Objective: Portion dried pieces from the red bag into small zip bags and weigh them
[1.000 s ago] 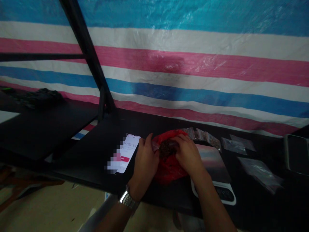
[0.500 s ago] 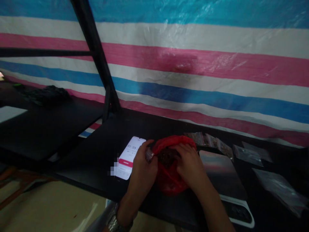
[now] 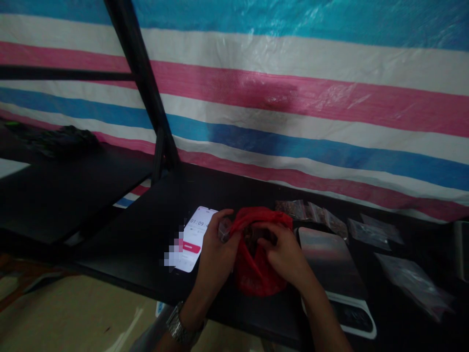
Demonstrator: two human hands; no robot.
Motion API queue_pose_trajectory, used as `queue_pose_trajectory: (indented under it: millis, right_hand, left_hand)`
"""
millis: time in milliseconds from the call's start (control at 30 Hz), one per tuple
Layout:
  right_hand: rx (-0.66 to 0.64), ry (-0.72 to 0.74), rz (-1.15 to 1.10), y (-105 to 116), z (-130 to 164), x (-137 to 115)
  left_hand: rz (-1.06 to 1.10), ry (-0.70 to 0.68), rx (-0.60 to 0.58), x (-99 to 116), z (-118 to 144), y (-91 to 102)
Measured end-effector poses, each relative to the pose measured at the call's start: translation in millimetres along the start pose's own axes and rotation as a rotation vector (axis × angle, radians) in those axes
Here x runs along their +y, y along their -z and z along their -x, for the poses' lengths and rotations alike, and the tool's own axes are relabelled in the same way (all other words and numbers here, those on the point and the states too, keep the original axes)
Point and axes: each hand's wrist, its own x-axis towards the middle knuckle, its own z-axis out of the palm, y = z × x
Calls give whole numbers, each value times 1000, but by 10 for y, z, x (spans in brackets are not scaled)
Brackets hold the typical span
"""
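A red plastic bag (image 3: 258, 278) stands with its mouth open on the black table, and dark brown pieces (image 3: 251, 238) show inside. My left hand (image 3: 219, 244) is closed at the bag's left rim, pinching a small clear plastic bag (image 3: 224, 229). Over the right side of the mouth, my right hand (image 3: 284, 247) reaches in with bent fingers, its thumb near the brown pieces. What its fingertips grip is hidden. Just to the right lies a kitchen scale (image 3: 330, 261) with a metal plate.
A lit phone (image 3: 196, 234) showing a timer lies left of my hands. Filled small bags (image 3: 315, 213) line up behind the scale. Flat clear bags (image 3: 410, 281) lie on the right. A black frame post (image 3: 144, 83) rises at the left before a striped sheet (image 3: 293, 58).
My right hand's fingers have bent further into the red bag, and its thumb now shows at the mouth. The left hand keeps its hold. The view has shifted slightly.
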Motion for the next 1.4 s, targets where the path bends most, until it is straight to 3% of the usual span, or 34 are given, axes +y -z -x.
queue_pose_trajectory:
  millis: [133,367,633,767,967,1033,1200,1400]
  right_hand:
    - [-63,-3,-169,3,14,-12]
    - [-88,23,-310,2,38,-34]
    - [-1,38,-444,23,-1,134]
    - [57,45,-461,90,15,156]
    - [80,119,-520,278,146,-10]
    - [84,163,-536,300,179,-55]
    - [84,284,-427,247,190,-109]
    - [177,386,-150,187,191,-147]
  left_hand:
    - [-49,-115,-43,11,15,-9]
    - [-38,-86,-65,34,50,-41]
    - [-82,-195,-39,10,46,5]
    - [-155,-294,-136,-11,101,77]
    - [-227,-423,-345,55,182,159]
    - [-233,-441,-357,50,186,156]
    - [-187,-392,-332,-67,138,91]
    - [-206,-282,-371,-105,79,42]
